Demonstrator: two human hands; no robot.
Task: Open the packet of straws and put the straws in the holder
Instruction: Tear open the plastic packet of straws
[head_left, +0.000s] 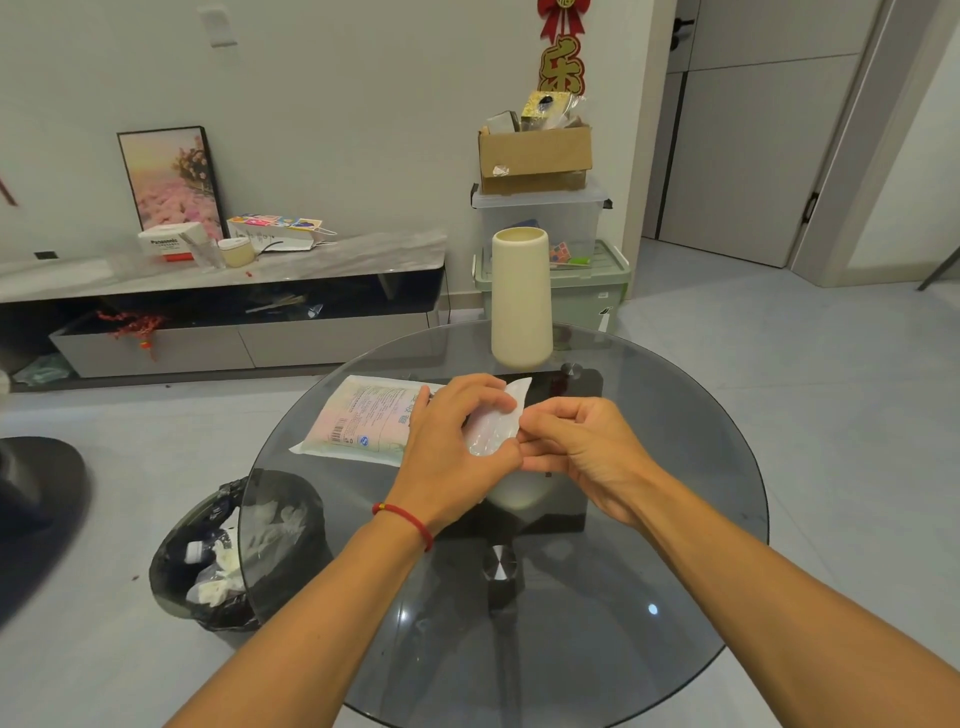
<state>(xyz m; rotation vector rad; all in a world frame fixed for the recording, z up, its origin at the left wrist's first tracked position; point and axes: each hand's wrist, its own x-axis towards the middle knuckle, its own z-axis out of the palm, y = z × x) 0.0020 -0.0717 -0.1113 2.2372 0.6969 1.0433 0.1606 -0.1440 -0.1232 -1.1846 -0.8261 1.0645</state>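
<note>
A flat plastic packet of straws (363, 418) lies on the round smoked-glass table (675, 467), its printed back facing up. My left hand (452, 447) presses down on the packet's right part and pinches its end. My right hand (576, 441) pinches the same clear right end (493, 426) from the other side, fingertips meeting those of the left hand. The tall cream cylindrical holder (521, 299) stands upright at the table's far edge, just behind my hands, and I cannot see inside it.
A black-lined waste bin (228, 551) with crumpled paper sits on the floor under the table's left edge. Behind the holder stand stacked plastic storage boxes (571, 249) with a cardboard box (535, 156) on top. A low TV cabinet (223, 291) runs along the left wall.
</note>
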